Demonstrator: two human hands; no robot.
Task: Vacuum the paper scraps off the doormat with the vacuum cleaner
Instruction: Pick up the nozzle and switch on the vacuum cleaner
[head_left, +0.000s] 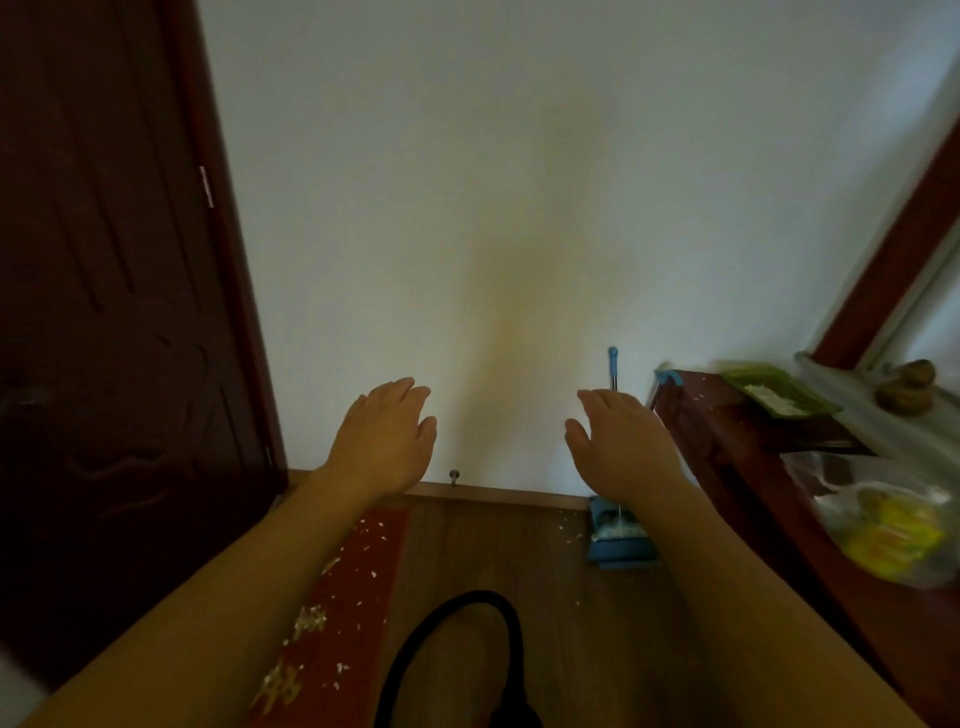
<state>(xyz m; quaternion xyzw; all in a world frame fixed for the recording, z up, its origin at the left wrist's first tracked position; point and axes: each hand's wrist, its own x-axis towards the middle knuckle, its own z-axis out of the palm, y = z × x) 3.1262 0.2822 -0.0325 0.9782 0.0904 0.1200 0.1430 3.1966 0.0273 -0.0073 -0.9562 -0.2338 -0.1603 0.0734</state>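
Observation:
A red doormat (358, 582) with gold lettering lies on the wooden floor beside the dark door, and several white paper scraps (372, 535) are strewn over it. The black vacuum hose (498, 613) loops up from the bottom edge of the view, to the right of the mat; the rest of the vacuum cleaner is out of view. My left hand (384, 441) and my right hand (621, 447) are both raised in front of the white wall, palms down, fingers relaxed, holding nothing.
A dark wooden door (114, 312) stands at the left. A blue dustpan (618, 535) with scraps and its blue-topped handle leans on the wall. A dark red cabinet (737, 457) at the right carries a green tray (779, 397) and a plastic bag (883, 525).

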